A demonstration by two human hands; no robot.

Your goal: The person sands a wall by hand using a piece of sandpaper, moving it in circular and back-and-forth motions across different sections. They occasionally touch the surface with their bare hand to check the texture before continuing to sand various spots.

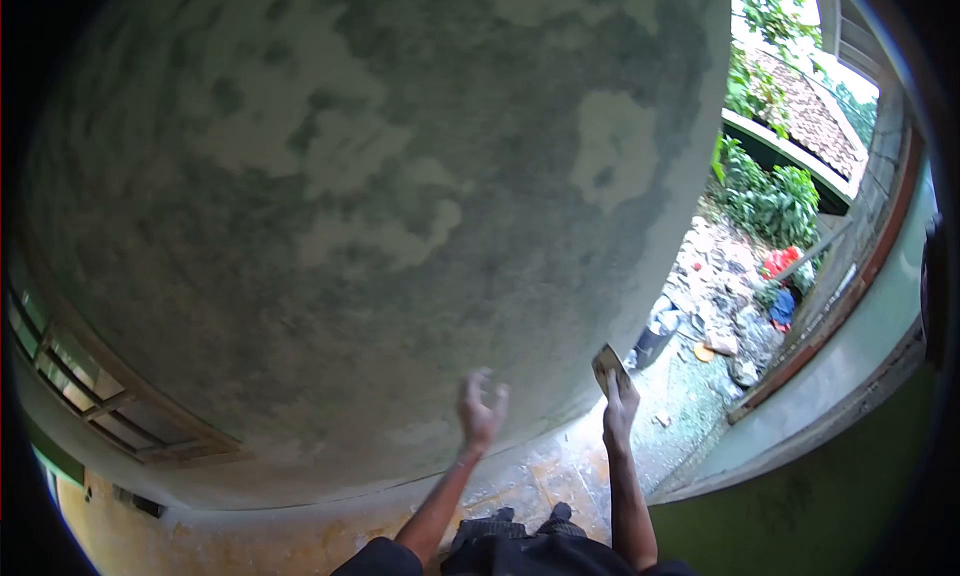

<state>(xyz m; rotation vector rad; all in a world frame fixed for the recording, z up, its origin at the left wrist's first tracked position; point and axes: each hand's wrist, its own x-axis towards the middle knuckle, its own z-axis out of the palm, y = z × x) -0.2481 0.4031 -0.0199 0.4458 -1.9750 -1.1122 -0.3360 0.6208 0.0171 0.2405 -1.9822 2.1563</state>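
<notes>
My left hand (482, 412) is raised in front of the lower part of the wall (420, 306), its fingers apart and slightly curled, holding nothing. To its right, my right hand (620, 416) grips a flat scraper (608, 366) with a broad, greyish-tan blade pointing up. The scraper is beside the wall's right edge, where the doorway opens. Patchy grey-green and pale areas cover the wall, with lighter smears in the middle and upper right.
Outside on the right lie rubble (715, 286) and a dark bucket (655, 341), with green bushes (775, 201) behind. A barred window (110, 401) is at lower left. My feet (560, 513) stand on a stained tile floor (540, 481).
</notes>
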